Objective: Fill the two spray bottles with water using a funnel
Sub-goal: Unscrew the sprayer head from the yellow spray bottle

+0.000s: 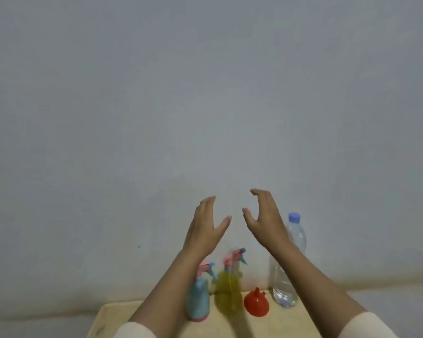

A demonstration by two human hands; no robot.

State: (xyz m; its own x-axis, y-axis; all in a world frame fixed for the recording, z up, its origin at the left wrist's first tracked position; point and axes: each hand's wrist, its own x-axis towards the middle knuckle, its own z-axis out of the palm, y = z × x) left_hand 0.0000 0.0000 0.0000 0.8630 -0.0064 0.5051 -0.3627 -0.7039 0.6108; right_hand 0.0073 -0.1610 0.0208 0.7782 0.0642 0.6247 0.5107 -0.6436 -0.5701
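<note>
water bottle (288,267) part-hidden, blue spray bottle (198,298) blurred

Wooden table (300,320): blue spray bottle (197,301), yellow spray bottle (228,292), funnel (256,304), water bottle (287,284).

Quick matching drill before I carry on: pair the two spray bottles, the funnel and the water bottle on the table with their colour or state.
Things:
1. funnel
2. water bottle
3. left spray bottle
4. right spray bottle

Descriptions:
A. clear, lilac cap on
B. yellow body, pink trigger head on
C. red, lying wide mouth down, spout up
D. light blue body, pink base

Pairs: 1-C, 2-A, 3-D, 4-B

Both hands, left hand and right hand, are raised and empty.
</note>
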